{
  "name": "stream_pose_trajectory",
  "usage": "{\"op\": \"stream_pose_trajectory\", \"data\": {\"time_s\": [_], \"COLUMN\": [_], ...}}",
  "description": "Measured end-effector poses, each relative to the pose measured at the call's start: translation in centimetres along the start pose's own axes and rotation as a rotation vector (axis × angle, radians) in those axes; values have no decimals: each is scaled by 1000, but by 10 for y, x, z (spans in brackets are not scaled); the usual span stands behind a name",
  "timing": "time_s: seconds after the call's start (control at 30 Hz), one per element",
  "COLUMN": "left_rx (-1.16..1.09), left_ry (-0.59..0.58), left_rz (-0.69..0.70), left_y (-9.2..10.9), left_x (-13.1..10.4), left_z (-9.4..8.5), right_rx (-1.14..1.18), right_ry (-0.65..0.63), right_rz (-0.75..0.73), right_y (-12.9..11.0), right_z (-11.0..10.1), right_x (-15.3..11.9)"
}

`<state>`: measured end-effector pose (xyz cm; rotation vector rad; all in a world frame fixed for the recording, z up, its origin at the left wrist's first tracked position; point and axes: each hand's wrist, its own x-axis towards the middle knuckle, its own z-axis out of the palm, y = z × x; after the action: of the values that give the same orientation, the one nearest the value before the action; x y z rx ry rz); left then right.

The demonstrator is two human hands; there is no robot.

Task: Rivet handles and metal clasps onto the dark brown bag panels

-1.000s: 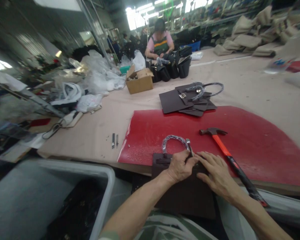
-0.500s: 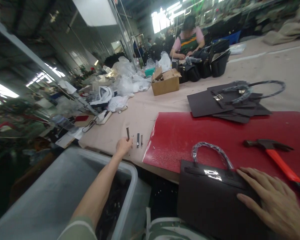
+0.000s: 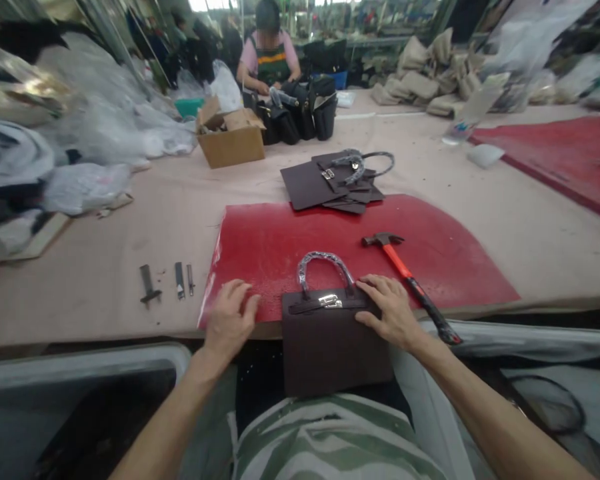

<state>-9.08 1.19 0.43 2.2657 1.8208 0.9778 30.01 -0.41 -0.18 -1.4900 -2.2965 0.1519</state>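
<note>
A dark brown bag panel (image 3: 330,353) with a plastic-wrapped handle (image 3: 325,257) and a silver clasp (image 3: 330,301) lies over the table's front edge, partly on a red mat (image 3: 260,233). My right hand (image 3: 387,310) rests on its upper right corner, fingers spread. Left of the panel, my left hand (image 3: 230,317) hovers with bent, parted fingers and nothing in them. A hammer (image 3: 405,273) with an orange and black grip lies right of the panel. Small metal tools (image 3: 179,280) lie at the left, among them a dark one (image 3: 149,285) with a crosspiece.
More brown panels (image 3: 310,183) are stacked behind the mat. Farther back are a cardboard box (image 3: 233,143), black bags (image 3: 300,117) and a seated person (image 3: 267,60). Plastic wrapping (image 3: 100,113) heaps up at left. Grey bins (image 3: 180,360) stand below the front edge.
The view has swung right. My left hand has let go of the dark metal tool, which now lies on the table, and has moved beside the panel. My right hand stays on the panel.
</note>
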Motion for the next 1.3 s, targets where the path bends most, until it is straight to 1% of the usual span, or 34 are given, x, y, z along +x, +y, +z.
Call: {"op": "stream_pose_trajectory", "data": {"time_s": [0.07,0.1,0.13,0.2,0.3,0.4,0.5,0.6,0.73,0.83,0.9,0.97,1.03,1.1,1.2,1.3], "left_rx": [-50,-40,-18,26,62,80,43,-18,-124,-131,-108,-73,-30,-14,-104,-198], "left_ry": [-53,-88,-121,-175,-188,-142,-96,-46,2,100,180,237,261,246,152,89], "left_rz": [115,154,183,207,198,181,195,202,238,247,215,153,77,41,106,145], "left_y": [42,58,69,80,80,82,85,82,75,75,79,83,87,88,86,82], "left_x": [-14,-18,-21,-22,-19,-15,-13,-12,-11,-13,-13,-13,-11,-9,-8,-8], "left_z": [24,33,41,49,51,48,46,48,55,63,68,72,74,73,70,66], "right_rx": [3,4,3,-4,5,35,49,100,242,266,259,250,248,252,252,239], "right_ry": [11,17,25,46,96,188,210,210,220,288,371,436,447,406,332,308], "right_rz": [13,17,21,39,77,96,106,148,155,207,281,339,353,328,282,277], "right_y": [-4,-6,-8,-14,-26,-39,-49,-50,-44,-44,-45,-46,-46,-45,-44,-43], "right_z": [2,3,4,6,8,8,8,7,8,13,19,23,26,26,24,24], "right_x": [-1,-2,-2,-3,-2,2,6,10,16,20,22,24,26,26,26,26]}}
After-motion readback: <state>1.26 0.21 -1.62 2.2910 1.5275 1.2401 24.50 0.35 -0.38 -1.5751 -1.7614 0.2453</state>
